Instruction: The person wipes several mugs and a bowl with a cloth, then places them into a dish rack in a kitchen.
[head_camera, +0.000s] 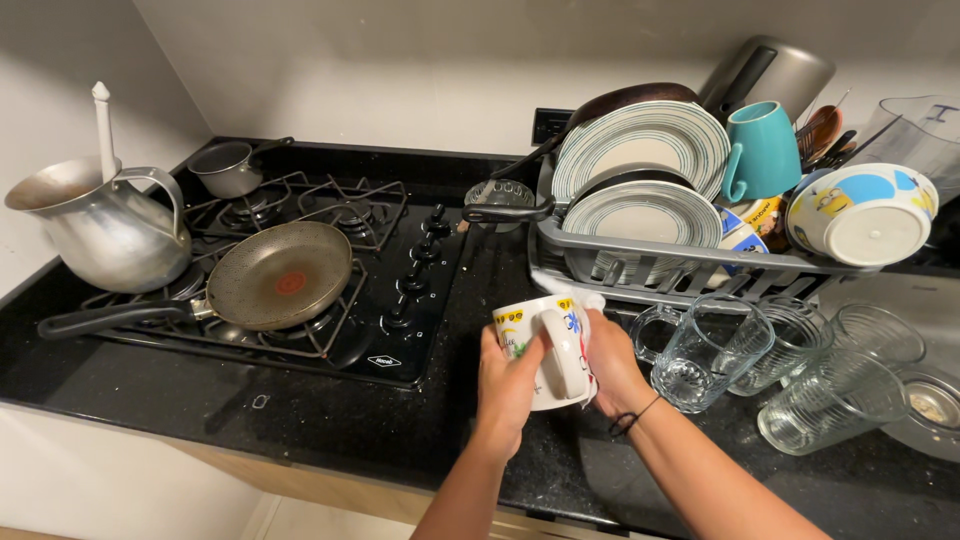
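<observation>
A white mug (548, 340) with coloured pictures is held on its side over the black counter (200, 400), in front of the dish rack (650, 255). My left hand (505, 385) grips the mug's body from the left. My right hand (610, 360) holds a white cloth (583, 305) pressed against the mug's right side. A dark band sits on my right wrist.
Left is a gas hob with a frying pan (275, 275), a small saucepan (230, 168) and a metal jug (105, 225). The rack holds striped plates (640, 140), a teal mug (760, 150) and a bowl (862, 212). Several glasses (790, 365) lie right of my hands.
</observation>
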